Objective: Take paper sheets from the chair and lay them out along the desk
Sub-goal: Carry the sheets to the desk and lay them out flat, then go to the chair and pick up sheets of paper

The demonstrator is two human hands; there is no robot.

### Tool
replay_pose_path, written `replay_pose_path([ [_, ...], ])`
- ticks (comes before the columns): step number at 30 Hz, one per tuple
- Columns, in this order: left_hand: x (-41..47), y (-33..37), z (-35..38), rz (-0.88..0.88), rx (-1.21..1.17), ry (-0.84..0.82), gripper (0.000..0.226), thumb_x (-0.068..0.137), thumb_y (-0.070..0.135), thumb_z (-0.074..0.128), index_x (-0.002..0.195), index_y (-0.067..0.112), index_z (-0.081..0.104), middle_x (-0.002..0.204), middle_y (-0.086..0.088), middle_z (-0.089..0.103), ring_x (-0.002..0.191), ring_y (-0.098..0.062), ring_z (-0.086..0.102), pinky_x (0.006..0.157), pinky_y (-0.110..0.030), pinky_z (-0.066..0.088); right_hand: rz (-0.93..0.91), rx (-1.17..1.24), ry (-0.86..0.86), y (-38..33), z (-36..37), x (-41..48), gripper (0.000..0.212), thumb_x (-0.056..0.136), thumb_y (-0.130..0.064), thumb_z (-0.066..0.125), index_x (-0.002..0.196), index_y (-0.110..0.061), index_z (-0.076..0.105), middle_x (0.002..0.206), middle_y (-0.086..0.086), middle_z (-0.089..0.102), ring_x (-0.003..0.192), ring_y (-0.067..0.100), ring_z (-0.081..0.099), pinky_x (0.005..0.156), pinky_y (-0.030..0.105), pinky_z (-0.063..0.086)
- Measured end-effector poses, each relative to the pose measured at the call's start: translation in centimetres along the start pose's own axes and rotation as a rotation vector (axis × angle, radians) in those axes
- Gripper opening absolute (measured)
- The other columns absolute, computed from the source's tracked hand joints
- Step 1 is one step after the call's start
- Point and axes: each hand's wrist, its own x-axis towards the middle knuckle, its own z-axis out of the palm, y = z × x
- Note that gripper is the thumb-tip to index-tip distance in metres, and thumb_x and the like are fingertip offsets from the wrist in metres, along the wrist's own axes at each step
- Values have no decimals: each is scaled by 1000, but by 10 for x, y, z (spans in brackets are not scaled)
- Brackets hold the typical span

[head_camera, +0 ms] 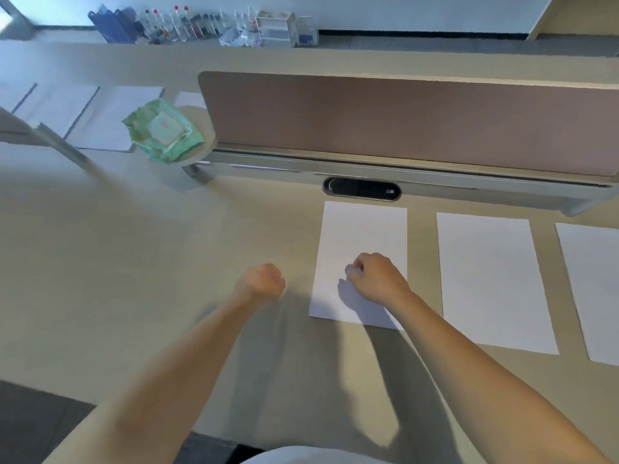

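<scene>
White paper, three sheets in a row on the worktop [167, 262]: first sheet [363, 236], second sheet [492, 283], and third sheet [593, 289], which is cut off at the right edge. The left hand [263, 283] is beside the first sheet, its grip a tight, empty fist. The right hand [376, 279] is over that sheet, its grip narrow; whether it pinches the paper cannot be told. The far sheets [110, 118] are blurred.

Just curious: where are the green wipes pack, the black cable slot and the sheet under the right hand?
green wipes pack [164, 130], head view, on its pale centre label.
black cable slot [361, 190], head view, on its dark middle.
sheet [363, 229], head view, on its bare upper half.
</scene>
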Motion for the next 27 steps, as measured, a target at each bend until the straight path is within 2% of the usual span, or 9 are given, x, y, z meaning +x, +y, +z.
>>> replay_pose_path([
  [2,-27,-38,-16,-24,29,116,23,90,28,54,104,19,70,110,-7,71,105,-28,66,89,-33,52,-96,-129,-9,-39,9,-5,30,97,-34,47,115,-14,61,113,5,58,96,26,59,77,36,50],
  [4,-62,-79,-33,-72,-1,226,25,90,29,53,110,24,67,114,-3,70,108,-25,64,96,-34,50,-189,-246,-9,-86,27,-14,31,95,-33,46,113,-13,63,113,6,61,99,29,59,81,39,52],
  [6,-99,-126,-55,-134,-25,298,29,92,31,52,117,27,65,118,0,67,111,-24,62,97,-32,48,-289,-334,-23,-141,49,-27,32,92,-32,48,112,-12,64,116,9,64,105,32,60,85,40,52],
  [9,-160,-215,-90,-201,-81,388,33,95,32,48,124,27,62,122,-2,66,109,-24,61,92,-31,47,-467,-455,-91,-233,93,-53,40,92,-37,51,123,-14,61,128,12,61,118,33,57,96,41,49],
  [12,-227,-308,-118,-266,-95,451,37,98,27,44,132,20,58,124,-5,66,110,-26,62,96,-37,50,-617,-527,-134,-322,147,-84,40,94,-37,53,128,-16,57,131,12,57,121,31,55,97,37,46],
  [17,-347,-439,-143,-434,-277,671,36,97,35,51,130,22,59,123,1,67,102,-24,65,92,-39,54,-852,-531,-159,-462,246,-146,37,97,-30,51,132,-16,54,135,13,53,125,31,51,98,32,41],
  [20,-399,-503,-147,-549,-352,752,35,95,37,53,126,24,62,120,3,68,101,-21,65,91,-39,54,-965,-492,-200,-529,300,-182,35,97,-29,54,128,-14,58,130,11,57,122,31,52,96,31,39],
  [23,-436,-561,-152,-645,-423,823,34,95,38,54,124,24,63,118,3,68,104,-20,64,92,-38,53,-1102,-491,-248,-590,346,-207,33,93,-31,58,122,-14,63,121,9,62,113,30,58,93,33,43],
  [27,-463,-635,-158,-760,-513,897,32,95,39,55,123,25,63,117,5,68,103,-17,63,90,-36,53,-1198,-552,-315,-674,406,-225,39,95,-36,57,127,-13,59,121,7,61,111,26,57,92,33,45],
])
